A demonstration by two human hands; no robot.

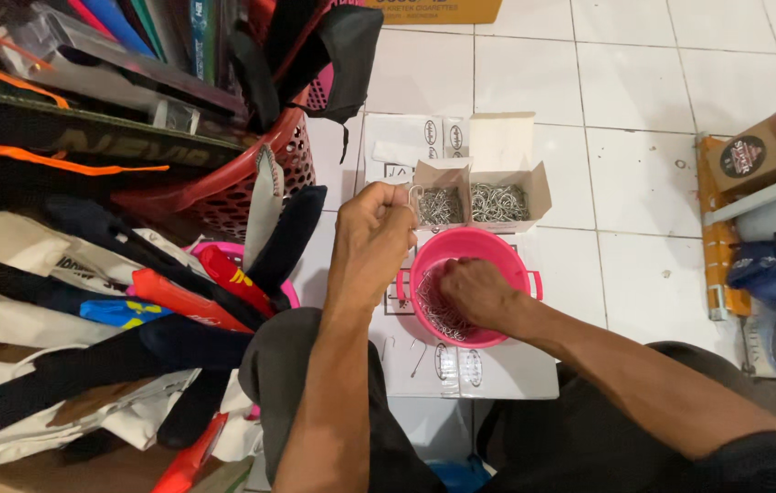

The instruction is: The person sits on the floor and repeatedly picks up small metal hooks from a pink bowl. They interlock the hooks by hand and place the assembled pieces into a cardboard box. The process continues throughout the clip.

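We saw the right hand (477,290) reaching down into a small pink bucket (468,245), its fingers curled among the thin metal wire hooks (443,316) heaped in the bottom; whether it had pinched any of them we could not tell. The bucket stood on flattened white cardboard (506,370) spread over the tiled floor (644,183), close in front of the person's knees. A single loose hook (418,358) lay on that cardboard near its front edge.

The left hand (374,228) was raised just left of the bucket, closed in a loose fist, with a few wire hooks pinched between thumb and fingertips and held up beside an open cardboard box (508,187). That box sat at the far edge of the white cardboard, touching the bucket's far rim or nearly so, and it was filled with more of the same hooks.

To the left, a red plastic basket (232,187) leaned among a pile of folded fabric bags (86,301) in black, white, red and blue. A brown carton (758,155) rested at the right edge of the floor.
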